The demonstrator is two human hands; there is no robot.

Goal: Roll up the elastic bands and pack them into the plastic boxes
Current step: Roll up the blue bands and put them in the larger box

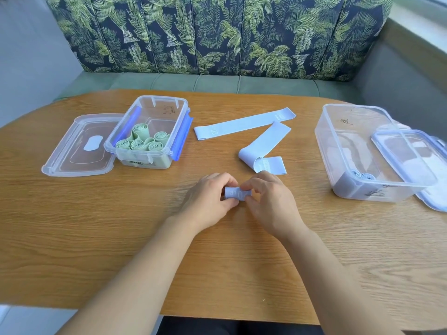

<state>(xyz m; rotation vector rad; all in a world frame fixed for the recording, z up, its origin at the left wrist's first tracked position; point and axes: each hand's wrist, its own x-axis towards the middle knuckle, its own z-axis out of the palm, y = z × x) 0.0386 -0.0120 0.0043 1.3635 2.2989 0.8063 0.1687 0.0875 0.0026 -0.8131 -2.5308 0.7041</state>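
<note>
Wood-grain table [121, 238] stands in front of a bench with a leaf-print backrest [217, 32]. All positions below are given relative to the rolled band [235, 193].

1. Far left of the rolled band and farther from the person: a clear lid [79, 146] lies flat. Touching it is the left box [164, 99], open, with several green rolls [142, 143] standing on end inside.
2. Directly left: the left hand [208, 199] has its fingers curled round the left end of the roll.
3. Centre: the rolled band is pale blue and fully wound, held just above or on the table. Its long axis runs left to right, spanning both hands.
4. Beyond the roll: a flat band [244, 125] and a folded band [263, 146], both not yet rolled.
5. Directly right: the right hand [271, 201] pinches the right end between thumb and fingertips.
6. Far right: the right box [338, 151] is open and holds blue rolls [362, 175] at its near end. Its lid [408, 155] rests tilted across the rim.

Judgement: the matching blue rolls make the right box the destination. The right hand is nearer to it, so a one-handed carry rightward is indicated. The roll must turn on end to match those packed.
</note>
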